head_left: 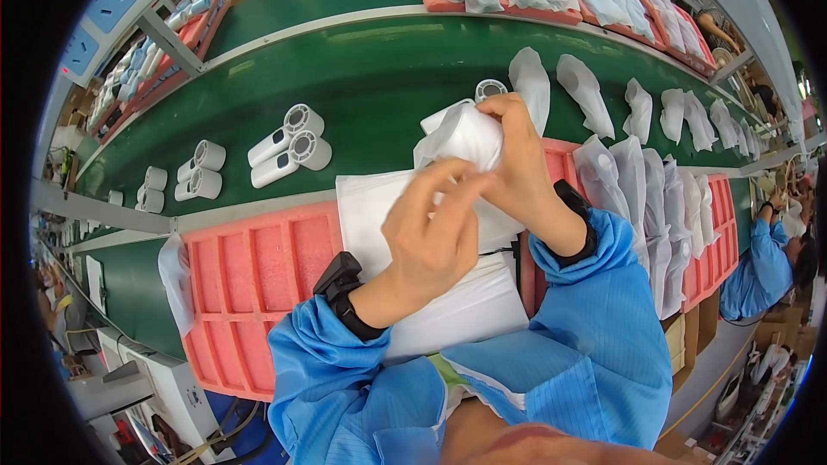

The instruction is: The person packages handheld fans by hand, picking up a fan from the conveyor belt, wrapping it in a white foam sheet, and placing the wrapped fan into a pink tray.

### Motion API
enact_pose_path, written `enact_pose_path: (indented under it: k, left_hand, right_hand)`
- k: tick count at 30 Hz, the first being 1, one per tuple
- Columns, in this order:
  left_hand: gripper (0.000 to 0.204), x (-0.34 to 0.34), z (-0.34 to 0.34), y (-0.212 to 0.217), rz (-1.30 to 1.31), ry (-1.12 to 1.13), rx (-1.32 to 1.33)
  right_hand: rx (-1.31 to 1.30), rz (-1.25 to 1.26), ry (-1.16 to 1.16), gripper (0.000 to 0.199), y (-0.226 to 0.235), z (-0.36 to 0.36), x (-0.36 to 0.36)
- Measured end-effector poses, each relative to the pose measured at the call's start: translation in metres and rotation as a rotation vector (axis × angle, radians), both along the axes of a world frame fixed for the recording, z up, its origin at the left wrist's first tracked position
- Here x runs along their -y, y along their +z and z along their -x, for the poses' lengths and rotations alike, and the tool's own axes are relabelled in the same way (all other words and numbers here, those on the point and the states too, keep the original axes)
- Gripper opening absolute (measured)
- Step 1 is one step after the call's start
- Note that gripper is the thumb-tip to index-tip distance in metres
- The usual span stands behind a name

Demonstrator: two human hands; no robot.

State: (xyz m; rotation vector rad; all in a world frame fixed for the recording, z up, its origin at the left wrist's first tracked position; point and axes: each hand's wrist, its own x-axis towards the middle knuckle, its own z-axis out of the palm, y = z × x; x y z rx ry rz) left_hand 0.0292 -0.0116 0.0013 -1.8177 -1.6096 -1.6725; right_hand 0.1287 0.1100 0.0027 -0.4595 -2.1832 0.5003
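Observation:
My right hand (523, 155) is closed round a white handheld device wrapped in a translucent white bag (469, 139), above a stack of flat white bags (469, 301). The bag hides most of the device. Against the near side of this bundle, the curled fingers of my left hand (435, 228) seem to pinch the bag, though they are slightly blurred. Just beyond the bundle, on the green conveyor belt, stands an unwrapped white device with a round ringed end (491, 89). Next to it lies a bagged one (530, 86).
Bare white devices (293, 146) stand in groups on the belt (379, 77) at left; bagged ones (586, 95) line its right. A pink divided tray (258, 263) sits left of me. Another pink tray (719, 241) at right holds several bagged pieces. A co-worker (762, 267) sits far right.

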Motion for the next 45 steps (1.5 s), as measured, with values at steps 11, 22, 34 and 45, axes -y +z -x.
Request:
enact_pose_path:
  k: [11, 22, 34, 45]
  left_hand:
    - [0.054, -0.005, 0.054, 0.014, 0.051, -0.277, 0.305]
    - [0.036, -0.002, 0.039, 0.011, -0.015, 0.020, 0.385]
    - [0.018, -0.008, 0.080, 0.009, 0.019, 0.025, 0.696]
    - [0.027, -0.027, 0.006, -0.055, 0.329, -0.082, 0.094]
  right_hand:
    - [-0.161, 0.303, 0.467, 0.064, 0.010, 0.003, 0.010]
    - [0.214, -0.026, -0.058, 0.050, -0.004, 0.000, 0.007]
    - [0.239, 0.646, 0.307, 0.047, 0.020, 0.001, 0.005]
    - [0.627, 0.357, -0.156, 0.061, -0.089, 0.129, -0.077]
